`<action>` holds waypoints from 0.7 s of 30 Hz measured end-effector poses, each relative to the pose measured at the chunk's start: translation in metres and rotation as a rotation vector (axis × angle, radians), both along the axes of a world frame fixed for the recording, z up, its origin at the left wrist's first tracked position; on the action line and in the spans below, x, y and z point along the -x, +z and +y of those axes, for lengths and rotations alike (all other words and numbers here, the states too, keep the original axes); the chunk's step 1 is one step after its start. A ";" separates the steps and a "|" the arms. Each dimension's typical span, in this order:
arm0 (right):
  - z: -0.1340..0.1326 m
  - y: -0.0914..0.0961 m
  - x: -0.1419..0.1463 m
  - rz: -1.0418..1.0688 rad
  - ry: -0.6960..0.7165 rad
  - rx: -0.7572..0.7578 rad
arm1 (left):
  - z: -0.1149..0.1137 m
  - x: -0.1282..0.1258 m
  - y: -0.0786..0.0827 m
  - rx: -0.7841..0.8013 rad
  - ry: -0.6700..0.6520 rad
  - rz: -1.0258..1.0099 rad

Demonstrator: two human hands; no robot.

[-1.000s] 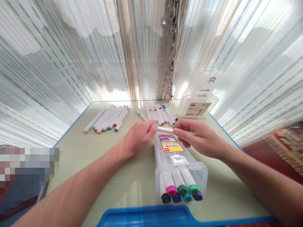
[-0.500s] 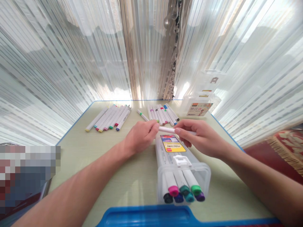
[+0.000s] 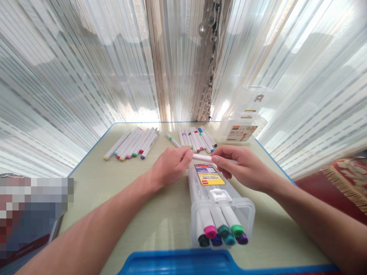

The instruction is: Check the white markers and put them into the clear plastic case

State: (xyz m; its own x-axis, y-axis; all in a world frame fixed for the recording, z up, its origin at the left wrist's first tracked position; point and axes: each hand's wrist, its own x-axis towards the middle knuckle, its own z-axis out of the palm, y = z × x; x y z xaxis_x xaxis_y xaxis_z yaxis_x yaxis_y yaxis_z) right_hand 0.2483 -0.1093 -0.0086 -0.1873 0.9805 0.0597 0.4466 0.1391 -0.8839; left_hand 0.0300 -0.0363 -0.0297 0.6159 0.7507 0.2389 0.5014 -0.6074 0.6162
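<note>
A white marker [image 3: 202, 157] lies nearly level between my two hands, above the far end of a clear plastic marker case [image 3: 197, 187]. My left hand [image 3: 174, 162] is closed around its left end, hiding that end. The fingers of my right hand [image 3: 242, 164] pinch its right part. The case lies on its side with its open end towards me. Several markers [image 3: 220, 219] with pink, green, teal, blue, purple and black ends stick out of it. A yellow "marker" label [image 3: 210, 175] shows on its top, with a white clasp [image 3: 220, 194] near the opening.
Several white markers [image 3: 133, 143] lie in a row at the back left of the table [image 3: 123, 214], and more markers [image 3: 197, 139] at the back middle. An open clear case [image 3: 242, 130] stands at the back right. A blue tray edge [image 3: 177, 263] runs along the front.
</note>
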 end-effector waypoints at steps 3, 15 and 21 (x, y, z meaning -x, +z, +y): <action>0.000 0.000 0.000 0.003 -0.001 0.001 | 0.000 0.000 0.000 0.000 -0.001 0.001; 0.001 -0.001 0.000 -0.010 -0.004 -0.009 | 0.000 0.000 -0.001 -0.011 -0.003 0.004; 0.001 0.000 0.000 -0.012 -0.008 -0.004 | 0.000 0.000 0.001 -0.020 -0.001 0.015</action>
